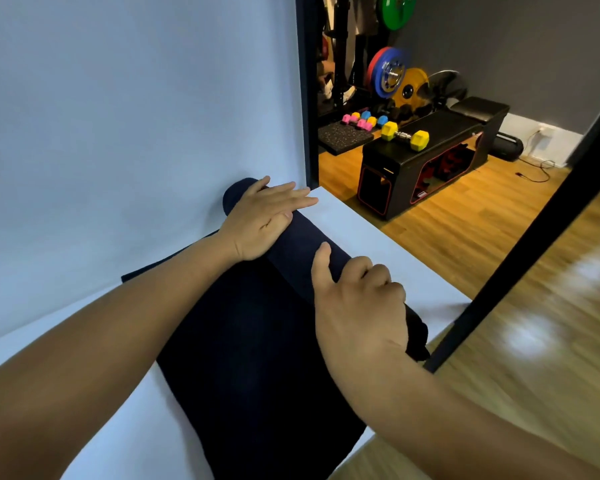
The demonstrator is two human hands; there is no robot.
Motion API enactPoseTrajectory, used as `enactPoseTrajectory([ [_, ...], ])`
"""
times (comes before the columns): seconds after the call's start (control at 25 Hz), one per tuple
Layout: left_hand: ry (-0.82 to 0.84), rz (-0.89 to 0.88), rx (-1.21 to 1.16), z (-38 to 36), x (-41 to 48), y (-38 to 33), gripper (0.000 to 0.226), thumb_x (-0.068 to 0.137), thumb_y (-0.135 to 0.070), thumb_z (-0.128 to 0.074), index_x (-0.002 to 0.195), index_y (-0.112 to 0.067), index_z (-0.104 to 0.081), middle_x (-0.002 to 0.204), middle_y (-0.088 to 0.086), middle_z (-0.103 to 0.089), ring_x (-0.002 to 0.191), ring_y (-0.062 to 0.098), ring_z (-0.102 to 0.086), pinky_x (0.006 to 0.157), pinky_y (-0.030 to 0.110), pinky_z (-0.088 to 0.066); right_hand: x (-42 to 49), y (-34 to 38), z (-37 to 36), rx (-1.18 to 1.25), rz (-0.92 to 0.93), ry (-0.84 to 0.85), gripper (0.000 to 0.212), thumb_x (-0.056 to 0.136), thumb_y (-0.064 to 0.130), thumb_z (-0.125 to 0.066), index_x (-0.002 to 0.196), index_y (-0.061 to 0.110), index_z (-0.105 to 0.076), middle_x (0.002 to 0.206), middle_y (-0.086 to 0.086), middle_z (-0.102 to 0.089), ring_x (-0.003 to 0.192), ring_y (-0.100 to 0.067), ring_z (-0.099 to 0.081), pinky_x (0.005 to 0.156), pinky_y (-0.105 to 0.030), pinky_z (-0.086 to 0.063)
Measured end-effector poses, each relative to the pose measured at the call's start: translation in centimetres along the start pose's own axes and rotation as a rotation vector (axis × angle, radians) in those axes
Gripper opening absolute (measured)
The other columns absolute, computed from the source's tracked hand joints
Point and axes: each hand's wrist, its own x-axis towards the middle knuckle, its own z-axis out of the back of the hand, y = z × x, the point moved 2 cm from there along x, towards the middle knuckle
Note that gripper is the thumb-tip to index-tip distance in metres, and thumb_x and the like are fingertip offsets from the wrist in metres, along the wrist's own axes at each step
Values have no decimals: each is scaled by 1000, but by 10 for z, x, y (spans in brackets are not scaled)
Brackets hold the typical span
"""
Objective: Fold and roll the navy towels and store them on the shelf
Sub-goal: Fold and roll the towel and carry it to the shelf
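A navy towel (257, 358) lies on a white table (378, 233), its far part rolled into a thick cylinder that runs from the wall toward the table's right edge. My left hand (267, 220) lies flat on the far end of the roll, fingers straight and pointing right. My right hand (357, 299) rests on the near end of the roll with its fingers curled over the top and the thumb stretched along the fabric. The unrolled part of the towel spreads flat toward me between my forearms.
A white wall (118, 116) rises just behind the roll. Right of the table stands a black post (520, 244) over a wooden floor. Beyond are a black bench (430, 157) with a yellow dumbbell (404, 135), small coloured dumbbells and weight plates.
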Motion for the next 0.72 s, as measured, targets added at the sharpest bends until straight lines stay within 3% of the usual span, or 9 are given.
enactPoseTrajectory([
  [0.12, -19, -9, -4, 4, -24, 4, 56, 96, -25, -18, 144, -24, -48, 156, 0, -38, 149, 20, -22, 122, 46, -5, -15, 15, -8, -86, 10, -41, 69, 104, 22, -24, 145, 7, 29, 141, -38, -18, 117, -53, -39, 94, -58, -39],
  [0.2, -32, 2, -34, 4, -42, 6, 54, 99, -27, -18, 145, -22, -46, 158, 1, -34, 151, 20, -14, 122, 49, -1, -26, 23, -10, -73, 83, -20, 79, 105, 37, -26, 135, 6, 40, 148, -41, 10, 130, -62, -17, 104, -72, -19],
  [0.28, -54, 15, -60, 7, -62, 11, 52, 101, -28, -18, 147, -21, -42, 160, 0, -29, 152, 20, -8, 122, 52, 0, -43, 39, -16, -32, 134, 13, 82, 104, 43, -28, 136, 2, 36, 140, -47, 30, 130, -70, 8, 100, -79, 4],
  [0.32, -72, 21, -62, 9, -73, 13, 51, 102, -28, -19, 148, -20, -40, 161, -1, -27, 153, 20, -6, 122, 53, 1, -51, 47, -14, 26, 174, -2, 86, 102, 43, -38, 143, 1, 24, 137, -52, 26, 127, -74, 8, 99, -80, 4],
  [0.4, -84, 37, -58, 10, -92, 13, 50, 102, -27, -23, 149, -19, -38, 162, -3, -24, 153, 19, -2, 122, 54, 2, -53, 44, 4, 170, 156, -109, 94, 83, 43, -71, 151, 3, -21, 142, -51, -17, 123, -73, -25, 98, -77, -23],
  [0.44, -70, 49, -62, 12, -98, 12, 50, 102, -27, -24, 149, -19, -38, 161, -3, -24, 153, 19, -2, 122, 53, 2, -49, 37, 15, 219, 152, -169, 96, 77, 47, -75, 151, 9, -27, 142, -40, -33, 121, -63, -38, 98, -67, -36],
  [0.56, -39, 52, -21, 24, -90, 10, 51, 96, -26, -30, 141, -17, -51, 154, -1, -39, 150, 20, -18, 122, 54, -5, -29, 4, 15, 315, 139, -80, 100, 86, 60, -57, 151, 25, 10, 141, -15, -34, 120, -38, -45, 91, -45, -45],
  [0.64, -19, -13, 60, 38, -59, 5, 50, 87, -26, -34, 125, -14, -64, 142, 2, -53, 139, 20, -38, 121, 53, -13, -21, -5, 10, 319, 118, -62, 98, 88, 59, -55, 149, 30, 16, 130, -11, -44, 107, -31, -55, 78, -38, -48],
  [0.72, 63, -26, 27, 38, -29, -5, 47, 89, -33, -30, 113, -16, -68, 135, -2, -59, 128, 12, -48, 121, 42, -17, -20, -10, 3, 358, 126, -70, 93, 91, 56, -53, 148, 33, 16, 124, -9, -46, 101, -28, -57, 71, -35, -45],
])
